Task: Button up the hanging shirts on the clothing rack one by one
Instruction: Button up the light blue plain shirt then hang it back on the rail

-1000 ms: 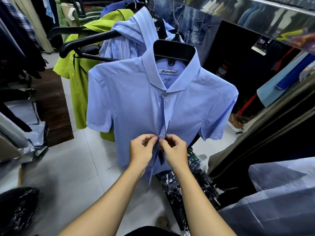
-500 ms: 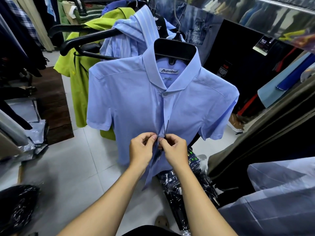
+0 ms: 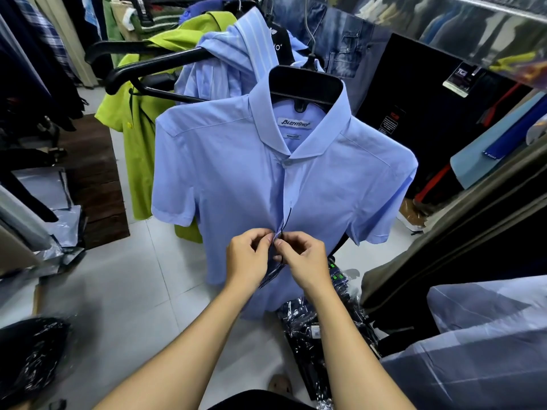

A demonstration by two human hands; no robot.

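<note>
Still, left hand (image 3: 250, 255) and right hand (image 3: 302, 260) pinch the blue shirt (image 3: 236, 173) placket edges mid-chest, as before; collar button stays fastened.

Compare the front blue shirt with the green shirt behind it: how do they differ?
The blue shirt hangs in front, in full view; the green shirt hangs behind it, partly hidden. The left hand and right hand pinch the blue shirt's front edges; nothing touches the green shirt. Both hang on black hangers.
</note>
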